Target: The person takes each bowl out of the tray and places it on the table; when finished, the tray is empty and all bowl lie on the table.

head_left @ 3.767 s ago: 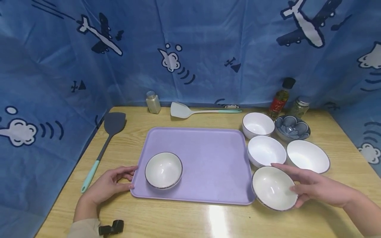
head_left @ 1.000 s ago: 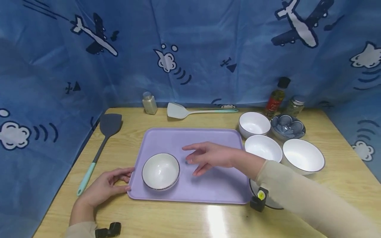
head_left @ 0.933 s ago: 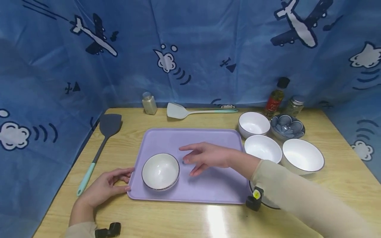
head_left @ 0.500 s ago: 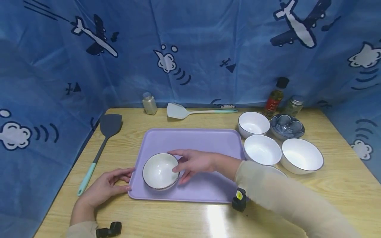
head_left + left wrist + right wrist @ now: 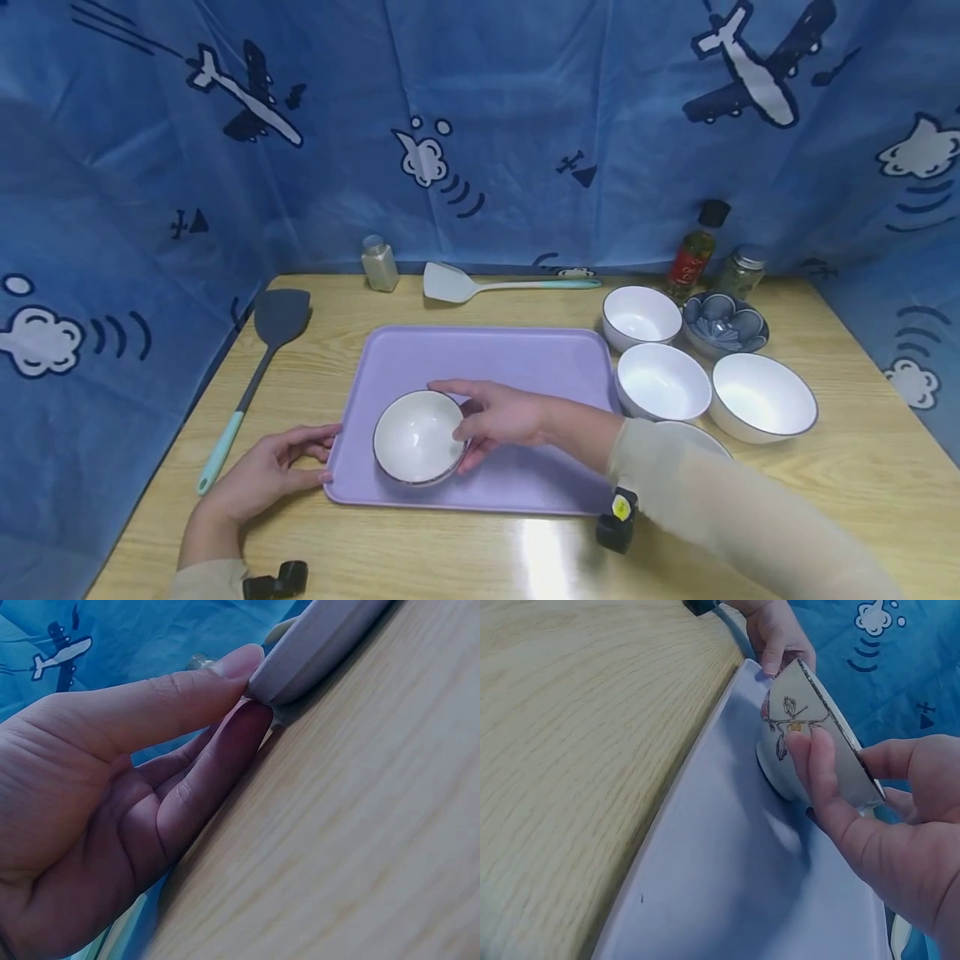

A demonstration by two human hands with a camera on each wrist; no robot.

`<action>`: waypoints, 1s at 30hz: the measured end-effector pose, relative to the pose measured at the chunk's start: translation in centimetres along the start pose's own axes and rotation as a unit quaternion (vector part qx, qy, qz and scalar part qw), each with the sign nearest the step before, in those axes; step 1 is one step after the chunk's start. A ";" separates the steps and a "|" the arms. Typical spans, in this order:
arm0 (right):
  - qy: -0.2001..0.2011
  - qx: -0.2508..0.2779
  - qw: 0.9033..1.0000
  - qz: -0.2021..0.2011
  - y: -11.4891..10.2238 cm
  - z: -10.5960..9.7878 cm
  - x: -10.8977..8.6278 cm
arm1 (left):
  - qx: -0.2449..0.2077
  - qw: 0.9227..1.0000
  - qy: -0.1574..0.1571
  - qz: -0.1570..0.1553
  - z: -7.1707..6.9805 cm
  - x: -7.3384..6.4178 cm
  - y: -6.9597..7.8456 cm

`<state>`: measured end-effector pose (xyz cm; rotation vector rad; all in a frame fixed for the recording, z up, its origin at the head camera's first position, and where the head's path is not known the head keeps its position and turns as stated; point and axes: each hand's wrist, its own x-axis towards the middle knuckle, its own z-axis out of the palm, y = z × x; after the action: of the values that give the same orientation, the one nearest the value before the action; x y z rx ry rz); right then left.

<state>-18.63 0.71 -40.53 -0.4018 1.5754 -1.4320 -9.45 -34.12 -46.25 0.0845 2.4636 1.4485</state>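
My right hand (image 5: 498,414) grips a cream bowl (image 5: 416,437) by its right side, thumb over the rim and fingers outside. In the right wrist view, a flower-branch pattern shows on the bowl's (image 5: 791,712) wall, and its foot is close over the lilac tray (image 5: 705,847). At the left, my left hand (image 5: 273,471) pinches the edge of the tray (image 5: 487,358). The left wrist view has the thumb at the top of the tray rim (image 5: 315,660) and a finger under it. Another cream bowl (image 5: 693,435) stands by the tray's right front corner, mostly hidden by my sleeve.
Right of the tray stand white bowls (image 5: 663,383) and a blue patterned bowl (image 5: 723,325), with a sauce bottle (image 5: 692,258) and a jar (image 5: 741,271) behind. A white spatula (image 5: 453,283) and shaker (image 5: 380,265) lie along the back; a dark spatula (image 5: 281,317) lies left.
My right hand let go of the other cream bowl at the right, reached left over the tray and took hold of this bowl, which has shifted slightly right. The left hand stays at the tray.
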 end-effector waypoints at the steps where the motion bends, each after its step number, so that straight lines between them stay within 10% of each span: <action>1: 0.003 0.001 1.000 -0.001 0.0 -0.1 -0.2 | 0.000 1.000 0.000 0.000 0.0 0.0 0.0; 30: 0.028 -0.072 0.996 -0.047 -0.8 -6.1 -14.2 | -0.026 0.999 -0.008 0.045 0.0 -0.2 -0.3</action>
<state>-16.55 14.86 -34.71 -0.5317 1.7310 -1.4159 -9.28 -34.32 -46.45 0.1978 2.4368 1.5401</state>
